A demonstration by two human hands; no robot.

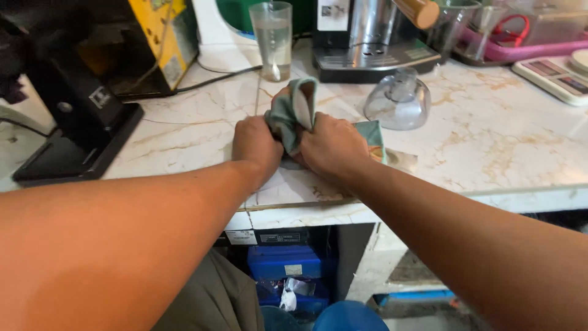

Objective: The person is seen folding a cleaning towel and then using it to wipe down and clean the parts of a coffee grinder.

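Both your fists are closed on the grey-green cloth (pixel 295 113), left hand (pixel 256 144) and right hand (pixel 331 147) touching, bunching it just above the marble counter (pixel 490 141) (one corner trails behind your right hand). A clear dome lid (pixel 398 101) sits nearby, a glass of water (pixel 272 40) beyond.

Beyond the fingers a tall glass of water (pixel 273 38) stood on the marble counter (pixel 490 141), with a steel coffee machine (pixel 370 40) to its right. A clear upturned dome (pixel 398 101) lay just right of the fingers, a black grinder (pixel 70 104) well left.
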